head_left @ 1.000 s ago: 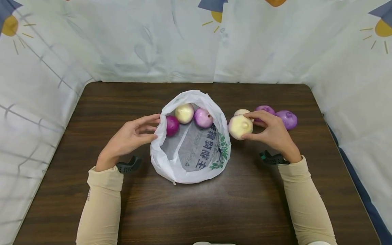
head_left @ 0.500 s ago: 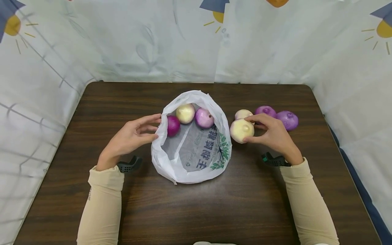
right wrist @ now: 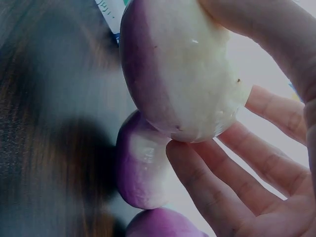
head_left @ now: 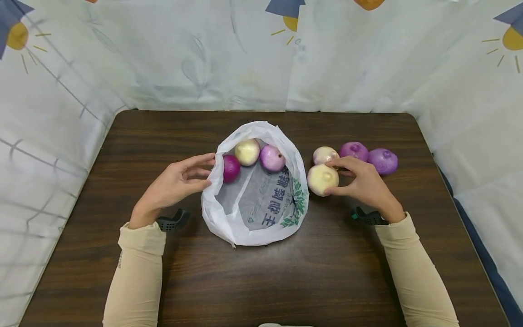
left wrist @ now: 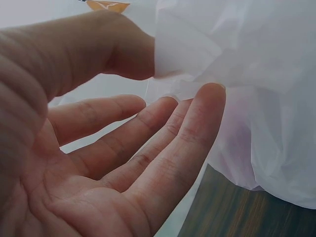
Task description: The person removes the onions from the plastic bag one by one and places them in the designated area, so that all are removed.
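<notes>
We found the right hand [head_left: 363, 184] reaching in from the right, forearm angled across the table [head_left: 286, 281], wrist low, palm turned toward the bag [head_left: 253, 227]. Its thumb and fingers were curled round a pale onion [head_left: 323, 179] and held it just right of the bag's rim. In the right wrist view the fingers [right wrist: 217, 192] cupped the onion [right wrist: 182, 69] from below while the thumb pressed on top; the onion appeared to be clear of the table, though we could not confirm this.

The left hand [head_left: 173, 186] lay at the bag's left edge, forearm pointing inward. Thumb and fingers were nearly straight and extended toward the rim. The left wrist view showed the thumb behind a fold of the bag [left wrist: 237, 74] and the fingers [left wrist: 163, 148] just in front of it, lightly spread. We could not tell whether the plastic was actually pinched.

The bag sat open at mid-table, mouth facing up. Inside, at its far end, we noted three onions: a dark purple one [head_left: 230, 168], a pale one [head_left: 247, 152] and a light purple one [head_left: 271, 157], close together.

Behind the held onion, a second pale onion [head_left: 324, 154] rested on the table, with two purple onions [head_left: 369, 156] to its right, in a row.
</notes>
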A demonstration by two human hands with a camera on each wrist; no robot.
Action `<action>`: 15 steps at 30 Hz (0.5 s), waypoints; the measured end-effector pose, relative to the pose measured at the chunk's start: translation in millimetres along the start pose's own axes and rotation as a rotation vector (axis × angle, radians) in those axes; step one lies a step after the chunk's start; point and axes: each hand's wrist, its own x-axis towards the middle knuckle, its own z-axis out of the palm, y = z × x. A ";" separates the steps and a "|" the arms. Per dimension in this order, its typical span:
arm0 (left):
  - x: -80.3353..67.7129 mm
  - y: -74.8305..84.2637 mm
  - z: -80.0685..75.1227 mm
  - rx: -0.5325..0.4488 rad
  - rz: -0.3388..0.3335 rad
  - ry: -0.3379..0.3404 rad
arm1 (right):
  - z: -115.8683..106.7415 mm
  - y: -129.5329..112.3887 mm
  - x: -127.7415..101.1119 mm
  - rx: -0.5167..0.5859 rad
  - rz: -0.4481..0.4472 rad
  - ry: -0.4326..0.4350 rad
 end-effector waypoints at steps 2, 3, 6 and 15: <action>-0.1 0.0 0.1 -0.001 -0.003 0.000 | 0.9 0.6 -1.0 0.000 0.010 -0.011; -0.2 0.0 0.2 -0.002 -0.004 0.000 | 1.3 0.6 -1.5 0.001 0.015 -0.018; -0.6 0.3 0.2 -0.002 -0.002 0.001 | 2.2 1.5 -2.9 -0.002 0.027 -0.039; -1.1 0.5 -0.5 0.004 -0.007 0.000 | 8.9 7.0 -7.5 -0.017 0.024 -0.070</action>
